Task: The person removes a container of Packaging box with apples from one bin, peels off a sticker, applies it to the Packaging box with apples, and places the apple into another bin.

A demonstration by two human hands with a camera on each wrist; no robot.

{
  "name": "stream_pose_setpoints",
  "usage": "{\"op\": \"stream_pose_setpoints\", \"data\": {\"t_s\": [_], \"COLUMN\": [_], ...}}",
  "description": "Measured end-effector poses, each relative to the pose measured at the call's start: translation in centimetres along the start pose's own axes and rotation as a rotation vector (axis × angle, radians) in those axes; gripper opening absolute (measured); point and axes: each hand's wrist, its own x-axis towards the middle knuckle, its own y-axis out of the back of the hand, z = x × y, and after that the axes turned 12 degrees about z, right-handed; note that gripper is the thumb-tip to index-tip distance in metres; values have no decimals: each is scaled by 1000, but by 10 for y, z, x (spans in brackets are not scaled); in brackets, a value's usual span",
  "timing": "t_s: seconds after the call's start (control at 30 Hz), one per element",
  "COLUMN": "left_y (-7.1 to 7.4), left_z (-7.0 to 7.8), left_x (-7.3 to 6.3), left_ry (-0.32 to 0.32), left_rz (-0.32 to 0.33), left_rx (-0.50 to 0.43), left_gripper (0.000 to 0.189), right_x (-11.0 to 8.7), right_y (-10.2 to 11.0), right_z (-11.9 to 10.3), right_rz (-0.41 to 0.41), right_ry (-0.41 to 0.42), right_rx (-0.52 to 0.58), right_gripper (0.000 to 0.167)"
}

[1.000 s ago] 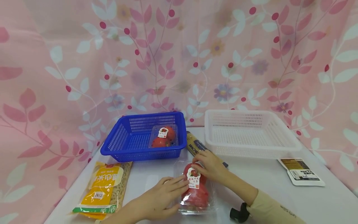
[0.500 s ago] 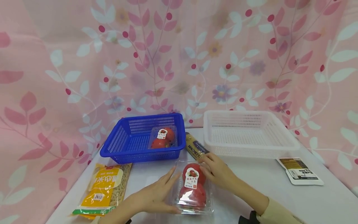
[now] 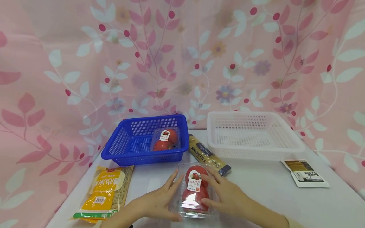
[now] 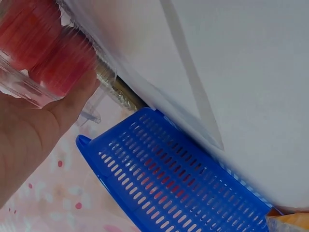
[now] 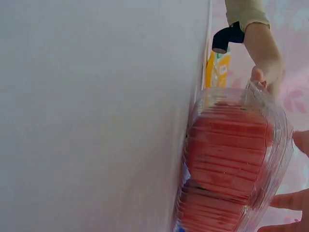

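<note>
A clear plastic box of red apples, with a white label on its lid, lies on the table in front of me in the head view. My left hand is at the box's left side, fingers spread and extended along it, thumb near the front corner. In the left wrist view, a finger of the left hand lies along the box wall. On the opposite side, my right hand reaches over the lid's right edge with loosely spread fingers. In the right wrist view, that hand's fingertips are close against the box.
A blue basket holding another box of apples stands behind, left of a white basket. A spaghetti packet lies between them. A yellow pasta bag is at left, a white-edged pouch at right.
My right hand has moved from the far end of the box down to its right side, uncovering the spaghetti packet. My left hand has drawn back from the lid to the left side.
</note>
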Motion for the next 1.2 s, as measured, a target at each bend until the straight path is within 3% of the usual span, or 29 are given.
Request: {"op": "stream_pose_setpoints", "data": {"t_s": [0.17,0.37,0.53,0.83,1.2], "left_y": [-1,-4,-5,-7,-1], "left_z": [4,15,22,27,36], "left_x": [-1,-2,-2,0,-4], "left_ry": [-38,-56,-14,29,200], "left_rz": [13,45,63,131,172], "left_rx": [0,55,42,47,-22], "left_gripper": [111,105,102,100,98], "right_x": [-7,-10,-9,-4,5], "right_y": [-3,-7,-7,-11,-14], "right_z": [-3,-4,-4,-6,-12], "right_rz": [-25,52,90,99,133], "right_ry": [44,150,183,134,195], "right_rx": [29,-2,24,99,145], "right_gripper": [77,78,77,77,72]}}
